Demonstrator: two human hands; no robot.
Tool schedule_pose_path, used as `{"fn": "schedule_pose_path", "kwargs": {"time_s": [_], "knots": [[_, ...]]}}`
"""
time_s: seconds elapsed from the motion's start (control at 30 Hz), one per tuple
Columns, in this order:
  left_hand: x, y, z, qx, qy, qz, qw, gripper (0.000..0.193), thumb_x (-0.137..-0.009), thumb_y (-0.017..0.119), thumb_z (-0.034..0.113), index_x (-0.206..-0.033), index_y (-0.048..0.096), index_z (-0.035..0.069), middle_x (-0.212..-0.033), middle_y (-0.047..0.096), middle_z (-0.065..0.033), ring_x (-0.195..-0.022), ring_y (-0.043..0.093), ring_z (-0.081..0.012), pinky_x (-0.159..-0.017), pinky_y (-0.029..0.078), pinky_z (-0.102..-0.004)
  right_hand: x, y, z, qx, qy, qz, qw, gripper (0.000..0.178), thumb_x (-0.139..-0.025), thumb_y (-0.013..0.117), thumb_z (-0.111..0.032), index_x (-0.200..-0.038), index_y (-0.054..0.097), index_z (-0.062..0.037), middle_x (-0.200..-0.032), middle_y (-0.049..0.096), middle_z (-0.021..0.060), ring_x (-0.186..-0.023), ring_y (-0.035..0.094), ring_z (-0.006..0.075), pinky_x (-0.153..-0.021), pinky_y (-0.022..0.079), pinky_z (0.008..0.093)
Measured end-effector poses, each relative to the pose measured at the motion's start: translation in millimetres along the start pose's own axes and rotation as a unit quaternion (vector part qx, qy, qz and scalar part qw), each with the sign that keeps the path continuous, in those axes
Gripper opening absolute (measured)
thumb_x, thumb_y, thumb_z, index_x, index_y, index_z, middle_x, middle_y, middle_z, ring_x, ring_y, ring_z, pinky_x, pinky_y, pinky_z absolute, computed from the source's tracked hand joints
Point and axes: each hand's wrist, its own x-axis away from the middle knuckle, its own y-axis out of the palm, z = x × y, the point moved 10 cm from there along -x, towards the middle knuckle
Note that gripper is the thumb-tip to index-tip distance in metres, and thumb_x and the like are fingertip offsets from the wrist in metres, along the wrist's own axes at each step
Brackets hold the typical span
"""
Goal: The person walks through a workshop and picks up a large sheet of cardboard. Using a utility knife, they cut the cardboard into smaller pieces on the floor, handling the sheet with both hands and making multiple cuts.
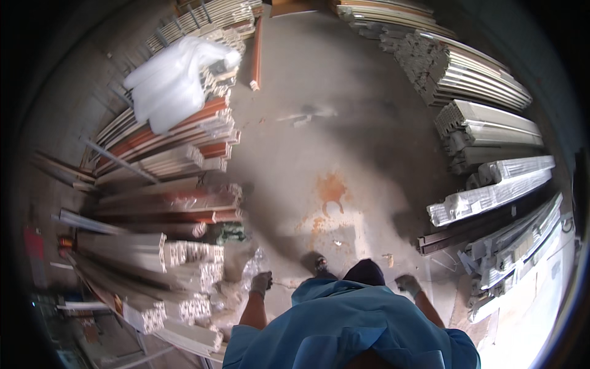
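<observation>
My left hand (pixel 261 282), in a grey work glove, hangs beside my body with its fingers loosely bent. I see nothing in it. Closest to it are a crumpled clear plastic wrap (pixel 254 263) on the floor and the stacked pale profiles (pixel 190 252) to the left. On the other side my right hand (pixel 407 284), gloved too, hangs away from my body over the floor, loosely bent, with nothing visible in it. Both hands are small and slightly blurred. My blue top (pixel 369 320) fills the lower middle.
Racks of long profiles line both sides: brown and cream ones (pixel 203 120) left, pale bundles (pixel 498 126) right. White foam wrap (pixel 169 80) covers part of the left stacks. Plastic-wrapped lengths (pixel 491 190) jut out at right. The concrete floor (pixel 307 141) between bears an orange stain (pixel 332 186).
</observation>
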Motion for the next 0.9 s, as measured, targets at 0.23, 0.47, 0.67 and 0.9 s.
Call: {"fn": "schedule_pose_path", "kwargs": {"time_s": [0.23,0.47,0.67,0.9], "knots": [[-109,111,315,-0.028,0.158,-0.001,0.987,0.016,-0.087,0.062,0.022,-0.094,0.063,0.008,-0.074,0.061,-0.0022,-0.059,0.058,-0.0112,-0.051,0.047,-0.0240,-33,-20,45,-0.203,0.291,0.007,0.935,0.009,-0.083,0.062,-0.019,-0.079,0.064,-0.0116,-0.064,0.059,0.0033,-0.053,0.056,0.0144,-0.045,0.047,0.0310],[-174,262,367,-0.098,-0.018,-0.064,0.993,0.021,-0.087,0.061,0.025,-0.101,0.065,0.009,-0.082,0.064,-0.0042,-0.065,0.060,-0.0157,-0.057,0.049,-0.0302,-278,-263,-162,-0.169,0.196,0.121,0.958,0.002,-0.081,0.056,-0.013,-0.080,0.057,-0.0135,-0.059,0.052,0.0016,-0.049,0.053,0.0150,-0.041,0.042,0.0322],[-203,332,426,-0.012,-0.017,-0.094,0.995,0.025,-0.087,0.062,0.028,-0.099,0.067,0.007,-0.084,0.065,-0.0034,-0.071,0.059,-0.0132,-0.064,0.049,-0.0277,-556,-464,-450,-0.034,-0.080,0.085,0.993,0.013,-0.088,0.055,-0.022,-0.095,0.061,-0.0133,-0.078,0.059,-0.0026,-0.062,0.055,0.0123,-0.052,0.046,0.0280],[-329,315,510,-0.062,-0.148,-0.015,0.987,0.034,-0.087,0.063,0.033,-0.108,0.062,0.008,-0.082,0.066,-0.0059,-0.077,0.063,-0.0160,-0.063,0.047,-0.0282,-717,-486,-621,-0.306,-0.037,0.102,0.946,0.024,-0.092,0.052,-0.021,-0.114,0.056,-0.0106,-0.094,0.063,0.0052,-0.075,0.062,0.0175,-0.057,0.051,0.0289]]}}
